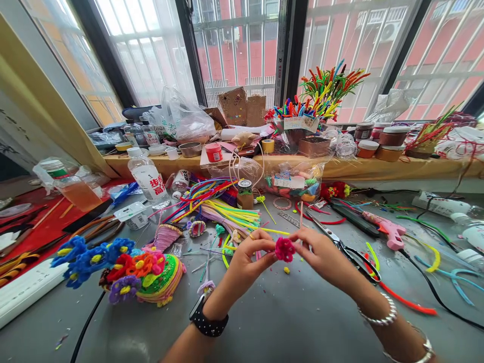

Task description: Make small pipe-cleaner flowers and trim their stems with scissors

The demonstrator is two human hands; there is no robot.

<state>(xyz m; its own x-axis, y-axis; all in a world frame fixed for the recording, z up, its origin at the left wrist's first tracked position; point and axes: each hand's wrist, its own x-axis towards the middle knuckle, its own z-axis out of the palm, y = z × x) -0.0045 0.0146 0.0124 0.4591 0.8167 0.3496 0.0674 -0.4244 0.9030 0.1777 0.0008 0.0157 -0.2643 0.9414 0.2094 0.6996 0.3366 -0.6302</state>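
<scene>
In the head view, a pink fuzzy flower is held above the grey table, between the two hands; its left edge is pinched narrowly by the thumb and forefinger of the left hand, its right edge by those of the right hand; the petals could be bent or pulled loose — a likely result if unequal tugs were given from the two sides; the scissors could be nudged, since their handles are lain close by the right forearm; on the large clear bottle, big red Chinese characters are printed, though they cannot be read with certainty; a card is fixed before the colourful stems on the sill, its writing too small to be made out.
</scene>
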